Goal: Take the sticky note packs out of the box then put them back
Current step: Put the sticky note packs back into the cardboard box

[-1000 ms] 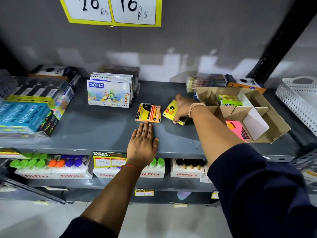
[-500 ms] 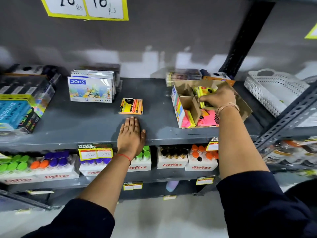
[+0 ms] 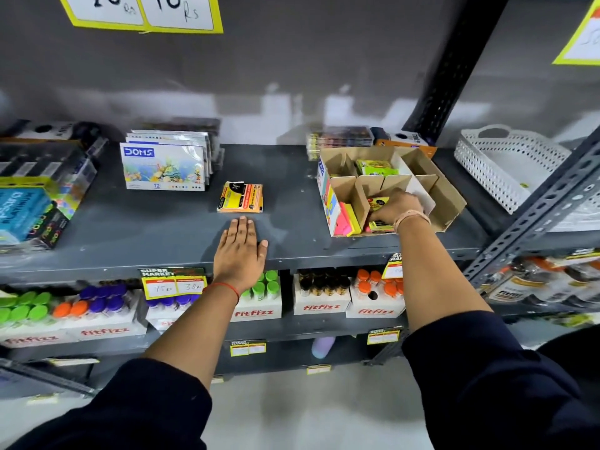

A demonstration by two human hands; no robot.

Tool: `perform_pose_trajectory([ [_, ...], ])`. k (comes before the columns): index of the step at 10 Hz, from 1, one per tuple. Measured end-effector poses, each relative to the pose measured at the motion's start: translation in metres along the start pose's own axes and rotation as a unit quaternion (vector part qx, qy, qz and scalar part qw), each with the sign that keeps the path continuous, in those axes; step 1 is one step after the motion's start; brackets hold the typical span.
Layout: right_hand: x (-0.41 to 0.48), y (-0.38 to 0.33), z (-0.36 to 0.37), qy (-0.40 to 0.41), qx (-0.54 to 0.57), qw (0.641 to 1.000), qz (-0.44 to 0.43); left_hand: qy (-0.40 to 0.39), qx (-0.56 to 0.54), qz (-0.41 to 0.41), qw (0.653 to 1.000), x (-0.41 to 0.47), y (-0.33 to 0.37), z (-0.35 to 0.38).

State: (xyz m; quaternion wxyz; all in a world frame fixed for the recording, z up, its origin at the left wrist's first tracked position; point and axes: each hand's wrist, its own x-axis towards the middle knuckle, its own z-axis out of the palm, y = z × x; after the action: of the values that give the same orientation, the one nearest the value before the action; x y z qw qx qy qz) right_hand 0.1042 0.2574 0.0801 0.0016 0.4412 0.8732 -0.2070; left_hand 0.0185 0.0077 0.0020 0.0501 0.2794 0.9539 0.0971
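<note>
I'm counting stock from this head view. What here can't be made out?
- Packs under the right hand in the cardboard box: the hand and dividers hide them.
- Print on the sticky note pack lying on the shelf: too small.
- Left price sign: cut off by the top edge.

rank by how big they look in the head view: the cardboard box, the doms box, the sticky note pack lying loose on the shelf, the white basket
1. cardboard box, largest
2. white basket, partly cut off behind the rack upright, so it might rival the box
3. DOMS box
4. loose sticky note pack, smallest

All sit at a similar depth on the shelf.
</note>
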Motion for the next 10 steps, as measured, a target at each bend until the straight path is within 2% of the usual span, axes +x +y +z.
perform_pose_trajectory([
  [3,-0.001,-0.005,-0.014,0.018,-0.028,0.999,-0.018,0.005,-0.006,0.002,1.0,0.0,-0.001,0.001],
  [4,-0.008,-0.022,-0.031,0.115,-0.005,0.992,-0.043,0.023,-0.03,-0.018,0.999,-0.002,-0.004,0.0],
  [5,-0.017,-0.067,-0.032,0.171,0.024,0.972,-0.16,0.028,-0.04,-0.052,0.997,-0.003,-0.017,-0.002],
  [6,-0.017,-0.111,0.0,0.038,-0.023,0.947,-0.319,0.029,-0.036,-0.065,0.997,-0.002,-0.033,-0.005],
  [7,-0.011,-0.137,0.043,-0.116,-0.1,0.915,-0.374,0.027,-0.019,-0.06,0.998,0.001,-0.046,-0.004],
  [8,0.0,-0.152,0.076,-0.18,-0.144,0.898,-0.375,0.038,-0.009,-0.046,0.998,0.001,-0.049,-0.001],
  [10,0.024,-0.175,0.096,-0.181,-0.185,0.894,-0.367,0.04,0.007,-0.039,0.998,0.006,-0.051,0.001],
])
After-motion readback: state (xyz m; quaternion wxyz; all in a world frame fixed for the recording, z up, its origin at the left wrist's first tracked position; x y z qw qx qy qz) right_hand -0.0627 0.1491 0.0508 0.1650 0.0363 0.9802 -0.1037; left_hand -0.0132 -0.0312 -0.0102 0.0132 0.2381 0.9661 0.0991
